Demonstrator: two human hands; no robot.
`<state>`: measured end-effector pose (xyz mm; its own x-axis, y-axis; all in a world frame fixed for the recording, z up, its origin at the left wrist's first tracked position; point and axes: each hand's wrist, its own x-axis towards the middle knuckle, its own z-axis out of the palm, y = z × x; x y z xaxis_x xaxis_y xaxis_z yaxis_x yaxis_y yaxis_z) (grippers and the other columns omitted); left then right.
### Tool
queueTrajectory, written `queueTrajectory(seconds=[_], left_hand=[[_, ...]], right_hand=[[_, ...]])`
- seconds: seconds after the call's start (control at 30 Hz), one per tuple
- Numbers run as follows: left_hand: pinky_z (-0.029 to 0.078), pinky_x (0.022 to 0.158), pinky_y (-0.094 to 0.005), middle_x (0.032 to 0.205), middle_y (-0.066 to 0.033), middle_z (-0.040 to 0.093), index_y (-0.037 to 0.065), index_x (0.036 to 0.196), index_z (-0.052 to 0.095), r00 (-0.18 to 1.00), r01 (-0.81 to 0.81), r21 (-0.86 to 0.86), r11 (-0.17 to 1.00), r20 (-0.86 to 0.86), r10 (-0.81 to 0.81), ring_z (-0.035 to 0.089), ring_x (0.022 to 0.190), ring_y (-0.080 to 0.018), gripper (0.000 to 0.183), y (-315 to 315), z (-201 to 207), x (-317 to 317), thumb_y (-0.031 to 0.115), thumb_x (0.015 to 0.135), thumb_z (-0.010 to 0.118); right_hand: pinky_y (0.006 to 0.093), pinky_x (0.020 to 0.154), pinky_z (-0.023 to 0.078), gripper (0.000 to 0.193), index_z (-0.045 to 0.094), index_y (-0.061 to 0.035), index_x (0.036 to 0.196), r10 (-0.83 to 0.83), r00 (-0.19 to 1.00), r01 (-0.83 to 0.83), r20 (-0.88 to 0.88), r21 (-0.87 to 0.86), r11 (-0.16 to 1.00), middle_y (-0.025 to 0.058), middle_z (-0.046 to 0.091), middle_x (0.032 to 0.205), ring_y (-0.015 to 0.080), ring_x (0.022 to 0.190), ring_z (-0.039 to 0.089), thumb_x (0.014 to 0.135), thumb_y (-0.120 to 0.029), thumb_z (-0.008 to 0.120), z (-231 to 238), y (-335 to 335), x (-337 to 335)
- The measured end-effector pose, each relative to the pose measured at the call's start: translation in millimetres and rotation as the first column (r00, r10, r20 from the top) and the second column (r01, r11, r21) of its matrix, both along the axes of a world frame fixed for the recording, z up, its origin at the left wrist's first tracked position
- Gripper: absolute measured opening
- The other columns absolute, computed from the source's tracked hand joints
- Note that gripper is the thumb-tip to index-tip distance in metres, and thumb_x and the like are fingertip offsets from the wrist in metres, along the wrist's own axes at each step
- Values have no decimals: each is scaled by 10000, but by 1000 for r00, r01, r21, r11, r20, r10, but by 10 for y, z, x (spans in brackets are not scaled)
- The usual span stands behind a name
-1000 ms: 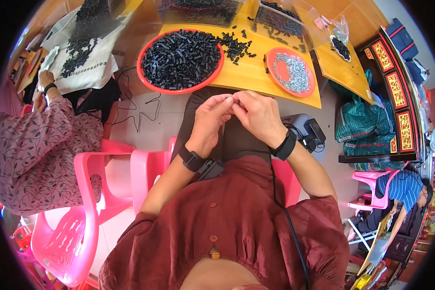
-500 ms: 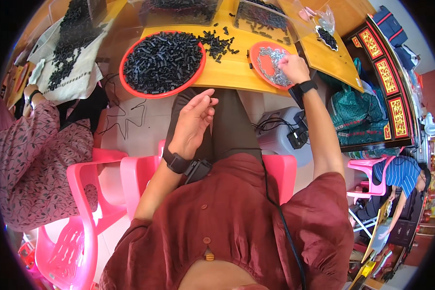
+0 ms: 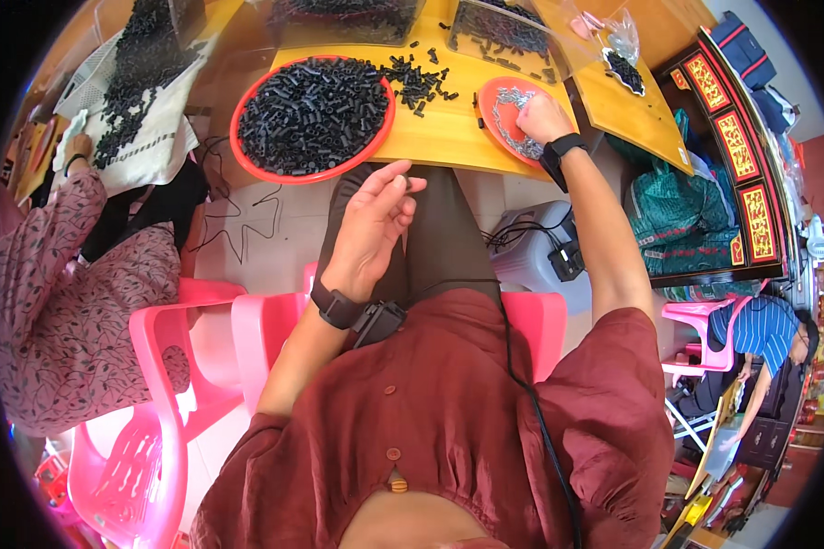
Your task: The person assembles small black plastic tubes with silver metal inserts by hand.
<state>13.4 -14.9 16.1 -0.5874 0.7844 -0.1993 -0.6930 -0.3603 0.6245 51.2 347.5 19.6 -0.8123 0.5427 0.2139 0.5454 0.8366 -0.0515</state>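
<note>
My right hand [image 3: 542, 118] reaches down into a red plate [image 3: 487, 95] of small silver metal pieces [image 3: 511, 112]. Its fingers are curled, and their tips are hidden among the pieces. Above my lap, just off the table's near edge, I hold my left hand [image 3: 375, 220] palm inward with thumb and fingers pinched together. Anything between them is too small to make out. A large red round tray [image 3: 239, 151], heaped with short black plastic tube-like parts [image 3: 311, 117], sits at the table edge, ahead and left of my left hand.
Loose black parts [image 3: 418, 84] lie on the yellow table [image 3: 439, 137] between tray and plate. Clear bins [image 3: 499, 41] stand behind. A co-worker's patterned sleeve [image 3: 50, 229] is at left, beside a pink chair [image 3: 156, 366]. Cables [image 3: 531, 233] hang over a grey tub [image 3: 531, 265] at right.
My right hand has shifted slightly left and farther over the plate, with its fingers more curled. My left hand has moved slightly right, thumb and fingers closer together. The co-worker's hand at left has shifted.
</note>
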Motion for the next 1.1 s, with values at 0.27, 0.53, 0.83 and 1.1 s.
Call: queueTrajectory(seconds=[0.27,0.53,0.83,1.1], left_hand=[[496,757,-205,1056,-92,618,15,1175,543,996,86,224,971,17,-92,570,822,-88,240,-4,104,-13,93,949,522],[490,772,-221,1022,-86,633,6,1132,575,992,58,177,982,-122,-37,594,847,-104,232,-16,137,24,61,907,584],[467,688,-202,888,-31,643,11,1082,590,929,-36,10,999,-368,37,592,742,-81,202,-9,161,53,55,886,611],[451,671,-197,885,-14,626,25,1088,579,920,-57,23,998,-388,61,571,726,-66,206,19,201,72,46,885,607]], right_hand=[[216,562,464,86,636,2,837,97,843,-409,-530,-512,755,8,633,701,69,607,579,837,-84,633,661,-1012,313],[272,650,508,152,635,24,977,283,788,-599,-547,-574,558,106,685,797,152,710,654,839,-27,599,981,-2128,657],[340,616,504,157,610,-10,960,407,798,-594,-444,-468,655,145,653,744,293,689,652,803,-23,608,1062,-2293,608],[366,580,482,246,563,-33,1038,479,790,-613,-383,-468,636,130,625,688,316,655,631,797,-21,606,1055,-2258,601]])
